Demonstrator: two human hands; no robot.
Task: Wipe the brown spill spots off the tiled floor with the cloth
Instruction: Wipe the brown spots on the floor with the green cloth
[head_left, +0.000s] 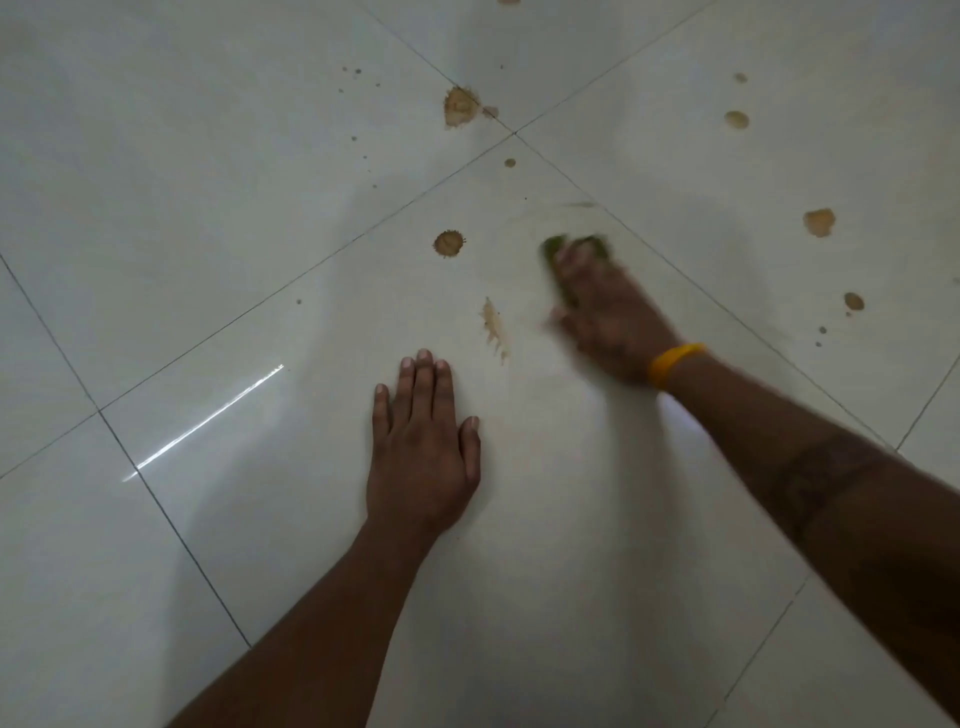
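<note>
My right hand (605, 317), blurred by motion, presses a green cloth (551, 247) flat against the white tiled floor (208, 171). Only the cloth's edges show around my outstretched fingers. A yellow band circles that wrist. My left hand (423, 457) rests palm down on the same tile, fingers straight, holding nothing. A streaky brown smear (495, 327) lies between my hands. A round brown spot (448, 243) sits left of the cloth and a larger splash (460, 106) lies farther off by the tile joint. A faint wet trace arcs just beyond the cloth.
More brown spots lie to the right: one (736, 119) far off, one (819, 222) level with the cloth, one (853, 301) nearer. A small drop (510, 162) and tiny specks dot the tiles beyond. A bright light streak (208, 421) reflects at left.
</note>
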